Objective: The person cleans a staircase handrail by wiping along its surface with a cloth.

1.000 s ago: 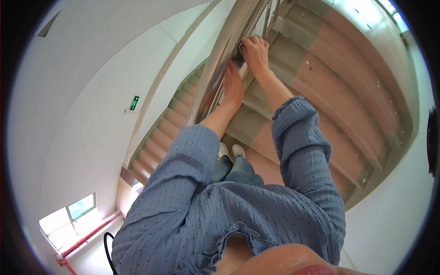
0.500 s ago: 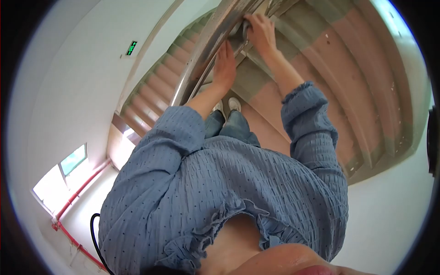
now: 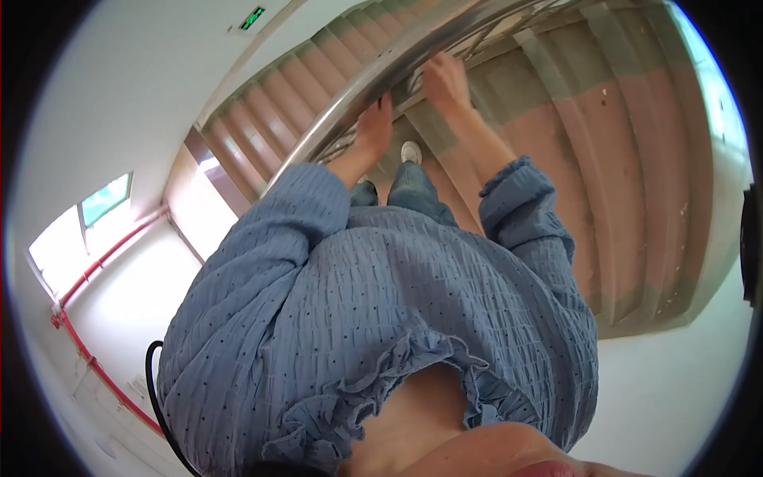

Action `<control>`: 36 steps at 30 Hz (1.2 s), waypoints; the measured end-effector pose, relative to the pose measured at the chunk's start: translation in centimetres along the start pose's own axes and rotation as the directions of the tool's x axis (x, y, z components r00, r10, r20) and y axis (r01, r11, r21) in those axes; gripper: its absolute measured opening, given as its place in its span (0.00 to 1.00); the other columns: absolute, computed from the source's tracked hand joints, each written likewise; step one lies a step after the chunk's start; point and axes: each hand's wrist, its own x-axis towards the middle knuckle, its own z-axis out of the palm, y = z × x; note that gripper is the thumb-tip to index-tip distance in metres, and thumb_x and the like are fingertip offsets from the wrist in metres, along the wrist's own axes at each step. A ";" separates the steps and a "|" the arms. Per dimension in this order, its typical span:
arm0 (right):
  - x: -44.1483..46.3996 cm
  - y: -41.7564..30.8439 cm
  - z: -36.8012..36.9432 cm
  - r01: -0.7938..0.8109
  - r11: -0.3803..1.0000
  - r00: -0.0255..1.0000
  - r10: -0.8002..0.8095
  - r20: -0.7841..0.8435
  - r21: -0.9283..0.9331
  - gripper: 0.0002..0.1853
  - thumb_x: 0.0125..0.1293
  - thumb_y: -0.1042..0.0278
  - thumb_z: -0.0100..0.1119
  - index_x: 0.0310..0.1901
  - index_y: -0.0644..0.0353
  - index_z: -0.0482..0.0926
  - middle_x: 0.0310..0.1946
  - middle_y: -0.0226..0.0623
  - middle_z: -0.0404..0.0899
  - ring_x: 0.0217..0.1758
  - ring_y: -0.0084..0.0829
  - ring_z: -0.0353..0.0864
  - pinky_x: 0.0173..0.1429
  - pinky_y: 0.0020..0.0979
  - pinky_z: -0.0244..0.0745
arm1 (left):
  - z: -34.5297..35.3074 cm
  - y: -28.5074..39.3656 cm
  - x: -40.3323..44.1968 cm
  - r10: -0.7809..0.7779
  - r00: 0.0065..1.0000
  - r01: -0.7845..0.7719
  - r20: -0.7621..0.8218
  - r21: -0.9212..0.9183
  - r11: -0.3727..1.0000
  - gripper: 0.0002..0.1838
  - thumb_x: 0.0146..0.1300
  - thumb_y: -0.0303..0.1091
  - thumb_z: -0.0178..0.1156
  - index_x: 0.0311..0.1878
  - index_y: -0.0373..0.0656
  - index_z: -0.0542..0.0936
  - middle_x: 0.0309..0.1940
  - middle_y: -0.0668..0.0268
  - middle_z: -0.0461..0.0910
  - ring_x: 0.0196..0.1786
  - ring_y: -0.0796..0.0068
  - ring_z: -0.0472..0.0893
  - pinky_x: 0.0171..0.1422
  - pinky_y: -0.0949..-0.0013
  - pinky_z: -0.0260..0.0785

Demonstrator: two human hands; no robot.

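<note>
My left hand [image 3: 373, 127] is beside the inner side of the metal handrail [image 3: 342, 111], its fingers extended up toward the rail. The fingertips are partly blurred. My right hand [image 3: 445, 83] is further along, just below the rail, with its fingers curled. A greyish thing [image 3: 416, 81] shows at its fingertips, too small and blurred to name. Both blue sleeves are pushed up toward the elbows.
Pink and grey stairs [image 3: 540, 151] curve to the right, and another flight [image 3: 294, 87] lies beyond the rail. My shoe [image 3: 410, 152] is on a step. A green exit sign [image 3: 253, 17], a red pipe [image 3: 111, 250] and a window [image 3: 105, 200] are at the left.
My view and body have shifted along the stairs, and the rail now slants more across the view. Both hands stay by the rail, and my feet have moved apart.
</note>
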 end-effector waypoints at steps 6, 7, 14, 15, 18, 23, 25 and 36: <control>1.7 0.4 -0.8 -0.013 0.979 0.998 -0.001 -0.066 -0.203 0.08 0.61 0.70 0.60 0.42 0.57 0.83 0.43 0.38 0.79 0.53 0.44 0.78 0.55 0.48 0.72 | 1.4 1.3 4.2 -0.042 0.970 -0.015 -0.240 -0.232 0.973 0.26 0.61 0.20 0.52 0.65 0.35 0.68 0.57 0.42 0.77 0.61 0.40 0.76 0.65 0.46 0.69; 0.9 0.1 0.0 0.002 0.982 0.998 -0.014 -0.059 -0.191 0.08 0.61 0.70 0.60 0.42 0.57 0.83 0.43 0.38 0.79 0.53 0.44 0.78 0.55 0.48 0.72 | 2.3 0.5 3.7 -0.018 0.944 -0.052 -0.330 -0.201 0.978 0.27 0.60 0.21 0.53 0.65 0.36 0.69 0.56 0.43 0.77 0.60 0.41 0.77 0.64 0.46 0.70; -2.3 -1.7 3.4 0.049 0.977 0.999 -0.044 0.027 -0.209 0.08 0.63 0.69 0.61 0.42 0.59 0.84 0.45 0.40 0.80 0.54 0.44 0.77 0.55 0.49 0.72 | 6.5 -3.8 -1.1 -0.066 0.983 0.043 -0.173 -0.136 0.990 0.30 0.56 0.21 0.59 0.65 0.38 0.70 0.56 0.44 0.77 0.60 0.42 0.77 0.60 0.47 0.73; -2.8 -2.1 3.8 0.064 0.970 0.996 -0.049 0.072 -0.234 0.08 0.62 0.70 0.61 0.42 0.59 0.84 0.45 0.41 0.80 0.54 0.44 0.78 0.55 0.49 0.72 | 6.7 -4.0 -1.8 -0.062 0.984 0.039 -0.168 -0.138 0.990 0.30 0.56 0.21 0.59 0.65 0.38 0.70 0.56 0.44 0.77 0.60 0.42 0.77 0.60 0.47 0.73; -3.3 -3.9 4.8 0.111 0.968 0.989 -0.086 0.118 -0.225 0.10 0.60 0.70 0.60 0.42 0.59 0.85 0.46 0.41 0.80 0.55 0.44 0.78 0.56 0.49 0.72 | 7.6 -5.0 -2.8 -0.092 0.981 0.067 -0.170 -0.147 0.987 0.32 0.54 0.21 0.61 0.66 0.39 0.69 0.56 0.44 0.77 0.61 0.40 0.76 0.62 0.47 0.71; -6.7 -5.5 7.6 0.065 0.991 0.982 -0.043 0.186 -0.119 0.11 0.58 0.71 0.61 0.42 0.59 0.86 0.45 0.41 0.81 0.55 0.44 0.78 0.57 0.48 0.71 | 10.0 -6.2 -5.3 -0.266 0.952 0.236 -0.151 -0.190 0.953 0.26 0.64 0.24 0.52 0.67 0.42 0.71 0.63 0.43 0.72 0.68 0.39 0.70 0.70 0.39 0.62; -6.0 -6.9 9.1 0.053 0.996 0.981 -0.038 0.190 -0.074 0.09 0.58 0.70 0.62 0.39 0.59 0.86 0.45 0.42 0.82 0.55 0.44 0.78 0.57 0.48 0.71 | 11.1 -9.1 -5.8 -0.261 0.941 0.232 -0.214 -0.151 0.961 0.27 0.63 0.23 0.53 0.67 0.41 0.71 0.64 0.43 0.72 0.68 0.39 0.70 0.70 0.40 0.62; -2.2 1.8 3.1 -0.003 0.957 0.997 0.026 0.076 -0.290 0.11 0.62 0.72 0.58 0.45 0.55 0.84 0.47 0.39 0.81 0.56 0.43 0.78 0.58 0.49 0.72 | 6.4 -2.2 1.4 -0.126 0.992 0.116 -0.027 -0.233 0.965 0.27 0.66 0.23 0.49 0.69 0.45 0.69 0.54 0.41 0.79 0.59 0.42 0.78 0.63 0.47 0.72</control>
